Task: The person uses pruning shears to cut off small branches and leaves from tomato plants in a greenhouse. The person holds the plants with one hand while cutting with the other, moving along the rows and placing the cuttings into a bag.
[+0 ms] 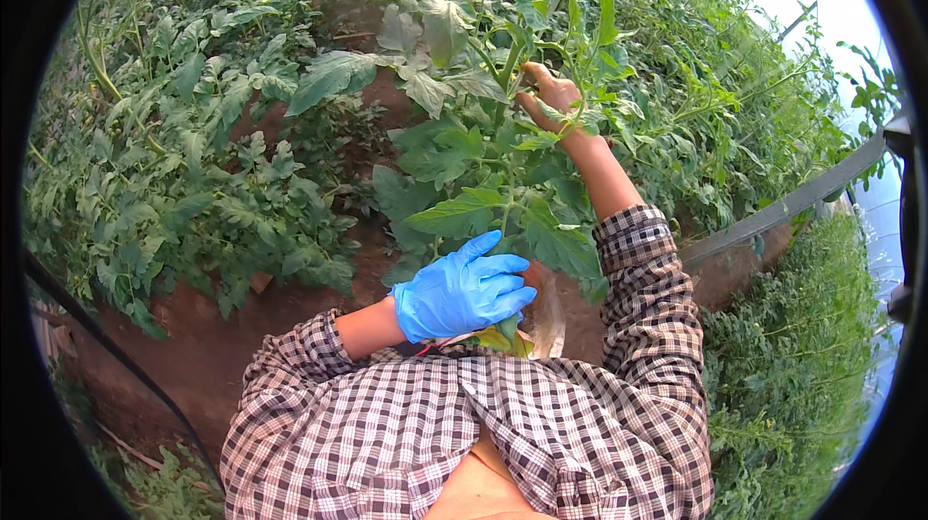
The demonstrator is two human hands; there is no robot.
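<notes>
A tall tomato plant (507,136) with broad green leaves stands right in front of me. My right hand (557,96), bare, reaches up to its main stem (513,62). The thumb and forefinger are at the stem, but leaves partly cover them, so a firm grip is not certain. Lower down, close to my chest, is my left hand (464,292) in a blue disposable glove. Its fingers are bent, and its palm is hidden. Just beneath the glove are a green leaf (510,327), yellowed leaves (494,341) and a clear plastic bag (549,310).
Dense tomato foliage (210,186) fills the left and far side. Brown soil (239,310) shows between the plants. A grey bar (790,205) crosses at right, beside more greenery (790,368). A black cable (123,360) runs down the left side.
</notes>
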